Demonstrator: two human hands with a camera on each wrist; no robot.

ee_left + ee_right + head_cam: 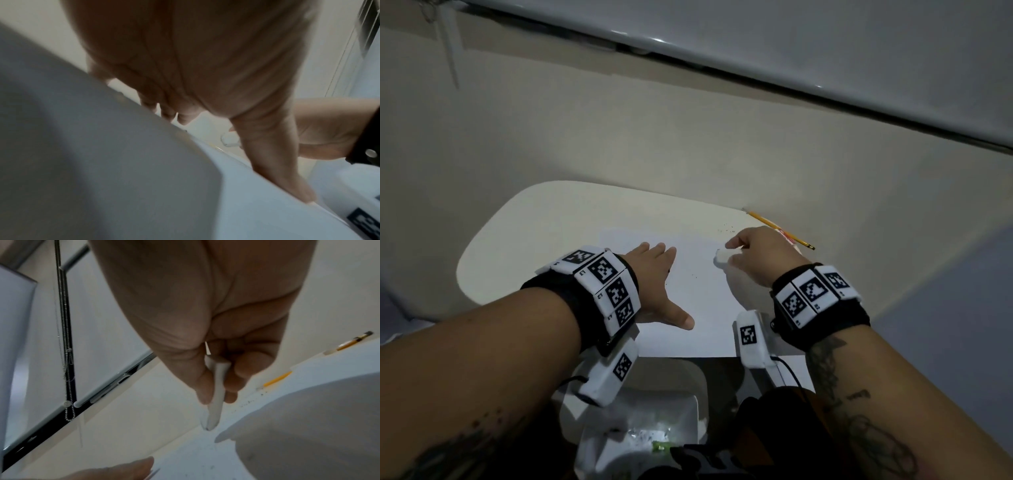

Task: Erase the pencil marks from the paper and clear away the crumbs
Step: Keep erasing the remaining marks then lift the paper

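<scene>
Erasing looks about done: no pencil marks can be made out on the paper [698, 308], which lies flat at the table's near edge. The left hand [654, 284] is spread flat on the paper's left part, fingers straight, nothing held. The eraser [724, 257] is pinched in the grip of the right hand [760, 257], thumb on one side and fingers on the other, its tip at or just above the paper's far right part; contact cannot be confirmed. Crumbs [726, 229] are scattered on the table [524, 240] just beyond the paper's far right corner, a few specks on the sheet itself. A yellow pencil [780, 229] lies by the table's far right edge. Crumb clearing is judged not yet done.
</scene>
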